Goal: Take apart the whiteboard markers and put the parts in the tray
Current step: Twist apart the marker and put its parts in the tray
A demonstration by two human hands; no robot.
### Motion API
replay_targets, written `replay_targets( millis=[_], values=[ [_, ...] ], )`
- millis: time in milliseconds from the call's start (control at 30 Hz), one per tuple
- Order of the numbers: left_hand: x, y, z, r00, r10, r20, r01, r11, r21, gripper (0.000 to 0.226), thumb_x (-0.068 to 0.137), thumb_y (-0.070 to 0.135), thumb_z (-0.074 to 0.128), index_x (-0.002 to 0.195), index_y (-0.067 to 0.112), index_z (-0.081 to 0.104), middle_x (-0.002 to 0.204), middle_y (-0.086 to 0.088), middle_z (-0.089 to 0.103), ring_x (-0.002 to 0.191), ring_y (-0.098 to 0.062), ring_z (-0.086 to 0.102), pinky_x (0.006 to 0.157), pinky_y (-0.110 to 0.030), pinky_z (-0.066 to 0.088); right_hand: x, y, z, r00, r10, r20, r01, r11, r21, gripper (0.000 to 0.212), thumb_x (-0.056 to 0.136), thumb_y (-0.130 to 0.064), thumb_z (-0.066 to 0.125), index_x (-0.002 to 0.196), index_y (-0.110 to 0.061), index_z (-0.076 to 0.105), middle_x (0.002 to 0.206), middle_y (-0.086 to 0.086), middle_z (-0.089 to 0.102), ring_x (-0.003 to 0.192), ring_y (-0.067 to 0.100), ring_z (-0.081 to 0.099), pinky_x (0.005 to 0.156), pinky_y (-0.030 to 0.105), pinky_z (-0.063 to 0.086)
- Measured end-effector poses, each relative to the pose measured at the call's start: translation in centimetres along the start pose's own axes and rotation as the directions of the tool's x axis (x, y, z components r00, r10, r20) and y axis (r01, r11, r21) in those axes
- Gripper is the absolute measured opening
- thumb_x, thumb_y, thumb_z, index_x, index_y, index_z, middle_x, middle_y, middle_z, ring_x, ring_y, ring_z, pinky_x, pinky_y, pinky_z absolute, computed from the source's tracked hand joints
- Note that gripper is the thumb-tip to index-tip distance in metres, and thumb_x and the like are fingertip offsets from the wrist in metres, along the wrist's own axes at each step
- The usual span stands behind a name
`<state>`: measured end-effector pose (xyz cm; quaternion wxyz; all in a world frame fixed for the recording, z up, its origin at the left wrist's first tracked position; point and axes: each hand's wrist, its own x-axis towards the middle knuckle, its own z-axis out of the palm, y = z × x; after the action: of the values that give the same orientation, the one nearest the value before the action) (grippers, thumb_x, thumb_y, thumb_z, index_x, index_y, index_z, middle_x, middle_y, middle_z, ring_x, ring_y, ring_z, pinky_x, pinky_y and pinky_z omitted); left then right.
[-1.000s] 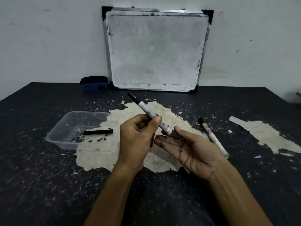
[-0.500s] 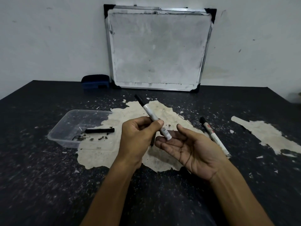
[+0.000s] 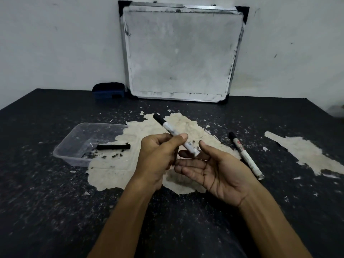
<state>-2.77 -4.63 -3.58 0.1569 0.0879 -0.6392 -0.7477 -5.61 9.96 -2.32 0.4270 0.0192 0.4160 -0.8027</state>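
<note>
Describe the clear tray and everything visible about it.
The tray is a shallow rectangular container of clear plastic with rounded corners, resting flat on the dark table, left of the left hand. Its near-right part sits over a pale worn patch. Inside lie one black stick-like marker part and scattered dark crumbs.

Left hand (image 3: 158, 155): gripped a marker (image 3: 175, 136), black cap pointing up and away.
Right hand (image 3: 216, 172): palm up, fingers spread, beneath the marker's lower end.
Tray (image 3: 74, 138): contained one black rod (image 3: 113, 146).
Second marker (image 3: 245, 155): lay on the table (image 3: 46, 202).
</note>
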Motion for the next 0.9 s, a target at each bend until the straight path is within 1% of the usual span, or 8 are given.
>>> replay_targets(
  millis=[167, 300, 400, 500, 600, 733, 833, 900],
  values=[
    [0.42, 0.33, -0.9, 1.0, 0.02, -0.017, -0.021, 0.994, -0.105, 0.022, 0.082, 0.022, 0.075, 0.061, 0.016, 0.069, 0.052, -0.001, 0.034, 0.035, -0.008, 0.022, 0.036, -0.015, 0.02, -0.03, -0.08, 0.09, 1.0, -0.025, -0.006, 0.025, 1.0, -0.013, 0.05, 0.082, -0.03, 0.061, 0.105, 0.014, 0.063, 0.088, 0.036, 0.071, 0.076, 0.042, 0.074, 0.059, 0.035, 0.063],
    [0.16, 0.34, -0.52, 0.991, 0.133, 0.029, -0.135, 0.987, 0.085, 0.018, 0.083, 0.012, 0.074, 0.065, 0.011, 0.073, 0.042, 0.01, 0.056, 0.033, 0.0, 0.046, 0.035, -0.012, 0.036, 0.0, -0.05, -0.06, 1.0, 0.002, 0.014, -0.002, 1.0, -0.008, 0.053, 0.095, -0.035, 0.05, 0.095, 0.014, 0.072, 0.092, 0.037, 0.07, 0.078, 0.043, 0.074, 0.06, 0.035, 0.063],
    [0.36, 0.43, -0.55, 0.994, 0.053, 0.093, -0.047, 0.996, -0.075, 0.019, 0.081, 0.017, 0.074, 0.065, 0.007, 0.07, 0.044, 0.005, 0.044, 0.031, -0.004, 0.031, 0.033, -0.014, 0.026, -0.01, -0.09, -0.09, 1.0, 0.003, 0.006, -0.003, 1.0, 0.006, 0.054, 0.097, -0.035, 0.048, 0.097, 0.014, 0.07, 0.092, 0.038, 0.07, 0.077, 0.043, 0.074, 0.061, 0.035, 0.063],
    [0.2, 0.46, -0.47, 0.991, 0.102, 0.092, -0.107, 0.993, 0.043, 0.016, 0.084, 0.008, 0.072, 0.069, 0.002, 0.071, 0.042, 0.009, 0.057, 0.032, 0.0, 0.046, 0.034, -0.012, 0.036, -0.04, -0.08, 0.02, 1.0, 0.0, 0.017, 0.0, 1.0, -0.007, 0.054, 0.098, -0.035, 0.047, 0.093, 0.012, 0.073, 0.089, 0.036, 0.07, 0.074, 0.041, 0.075, 0.058, 0.034, 0.063],
    [0.04, 0.58, -0.19, 0.99, 0.092, 0.107, -0.093, 0.996, -0.005, 0.017, 0.086, 0.007, 0.07, 0.069, 0.004, 0.07, 0.042, 0.01, 0.054, 0.03, 0.001, 0.039, 0.034, -0.01, 0.031, -0.09, -0.03, 0.06, 1.0, -0.001, 0.027, 0.001, 1.0, -0.002, 0.053, 0.097, -0.034, 0.048, 0.095, 0.014, 0.071, 0.087, 0.035, 0.07, 0.07, 0.04, 0.074, 0.055, 0.033, 0.062],
    [0.25, 0.74, -0.26, 0.992, 0.069, 0.106, -0.064, 0.997, -0.043, 0.018, 0.087, 0.009, 0.069, 0.071, 0.0, 0.067, 0.05, -0.006, 0.048, 0.031, -0.003, 0.031, 0.034, -0.012, 0.026, -0.15, -0.12, 0.1, 1.0, -0.013, 0.019, 0.013, 1.0, 0.0, 0.051, 0.091, -0.033, 0.052, 0.096, 0.014, 0.069, 0.082, 0.034, 0.071, 0.068, 0.04, 0.074, 0.054, 0.033, 0.062],
    [0.08, 0.67, -0.31, 0.99, 0.043, 0.135, -0.044, 0.999, 0.003, 0.016, 0.087, 0.004, 0.068, 0.071, 0.002, 0.069, 0.042, 0.008, 0.056, 0.029, 0.001, 0.037, 0.032, -0.01, 0.029, -0.12, -0.1, 0.17, 1.0, -0.019, 0.023, 0.019, 1.0, -0.015, 0.05, 0.084, -0.033, 0.056, 0.103, 0.013, 0.067, 0.082, 0.034, 0.071, 0.068, 0.039, 0.074, 0.054, 0.033, 0.062],
    [0.08, 0.79, -0.35, 0.988, 0.025, 0.153, -0.026, 1.0, 0.001, 0.016, 0.087, 0.005, 0.067, 0.071, 0.002, 0.069, 0.039, 0.009, 0.055, 0.028, 0.001, 0.035, 0.032, -0.01, 0.029, -0.05, -0.02, 0.06, 1.0, -0.022, 0.019, 0.022, 1.0, -0.016, 0.052, 0.085, -0.032, 0.056, 0.111, 0.012, 0.063, 0.082, 0.033, 0.071, 0.067, 0.039, 0.074, 0.054, 0.033, 0.062]
  ],
)
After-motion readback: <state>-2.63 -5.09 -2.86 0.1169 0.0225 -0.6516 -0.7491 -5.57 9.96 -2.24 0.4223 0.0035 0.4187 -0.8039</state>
